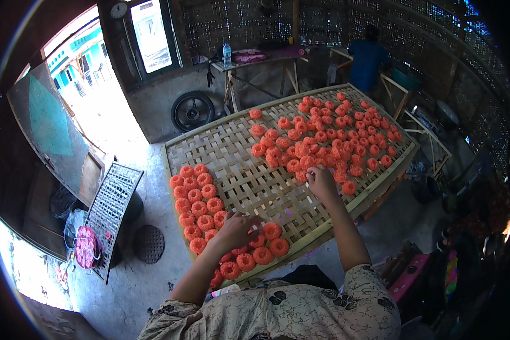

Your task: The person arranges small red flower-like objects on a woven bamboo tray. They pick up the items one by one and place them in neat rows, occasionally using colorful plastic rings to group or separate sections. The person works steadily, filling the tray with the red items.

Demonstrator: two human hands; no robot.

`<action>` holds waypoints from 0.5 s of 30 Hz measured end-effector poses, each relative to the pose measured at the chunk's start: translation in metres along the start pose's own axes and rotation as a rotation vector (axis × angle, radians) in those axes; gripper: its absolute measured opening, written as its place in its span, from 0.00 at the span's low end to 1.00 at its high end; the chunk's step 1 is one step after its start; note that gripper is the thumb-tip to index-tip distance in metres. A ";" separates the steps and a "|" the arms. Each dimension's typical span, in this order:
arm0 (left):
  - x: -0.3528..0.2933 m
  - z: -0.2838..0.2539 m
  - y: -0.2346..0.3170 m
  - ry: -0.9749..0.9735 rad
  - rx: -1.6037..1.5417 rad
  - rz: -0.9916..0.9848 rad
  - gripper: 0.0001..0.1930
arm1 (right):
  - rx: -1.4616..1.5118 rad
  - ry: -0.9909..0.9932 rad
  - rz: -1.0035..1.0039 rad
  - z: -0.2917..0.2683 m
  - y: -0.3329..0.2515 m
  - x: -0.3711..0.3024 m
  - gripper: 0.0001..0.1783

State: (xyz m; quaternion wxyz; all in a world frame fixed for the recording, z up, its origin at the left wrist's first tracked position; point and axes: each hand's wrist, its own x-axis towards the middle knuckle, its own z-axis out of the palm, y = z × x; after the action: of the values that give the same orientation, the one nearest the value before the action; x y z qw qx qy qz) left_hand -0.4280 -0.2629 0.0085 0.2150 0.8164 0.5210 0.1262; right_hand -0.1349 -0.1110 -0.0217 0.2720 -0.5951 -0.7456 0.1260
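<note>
Several orange, rough-textured ring-shaped pieces (212, 205) stand in close rows along the near left edge of a woven bamboo tray (238, 178). Over these rows is my left hand (236, 231), its fingers apart and bent downward, with orange pieces right beneath the fingertips. A loose heap of the same orange pieces (306, 148) spreads over the far right half of the tray. At the near edge of that heap, my right hand (321, 181) is closed, fingers drawn together. Whatever it may hold is hidden by the fingers.
A person in blue (366, 65) is at the far right beyond the tray. Against the back wall stands a table (266, 59) with a water bottle (227, 55). A wheel (192, 112) leans below the window. Left of the tray are a slatted rack (116, 198) and a pink bag (86, 247).
</note>
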 end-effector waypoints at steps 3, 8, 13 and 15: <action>0.032 -0.015 -0.017 0.057 0.029 -0.016 0.18 | -0.050 0.082 -0.294 0.014 0.000 -0.003 0.21; 0.116 -0.038 -0.030 0.337 0.269 0.144 0.21 | -0.205 0.091 -0.257 0.028 0.004 -0.014 0.21; 0.192 -0.015 -0.072 0.436 0.658 0.335 0.24 | 0.136 0.258 -0.236 0.031 0.006 -0.005 0.14; 0.207 -0.010 -0.070 0.475 0.789 0.414 0.26 | 0.313 0.301 -0.089 0.031 0.019 0.000 0.12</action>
State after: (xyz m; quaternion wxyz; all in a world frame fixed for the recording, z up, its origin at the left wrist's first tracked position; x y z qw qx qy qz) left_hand -0.4004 -0.0482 -0.0203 -0.2642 0.8703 0.3908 0.1419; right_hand -0.1363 -0.1015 -0.0568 0.4746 -0.5241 -0.6936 0.1381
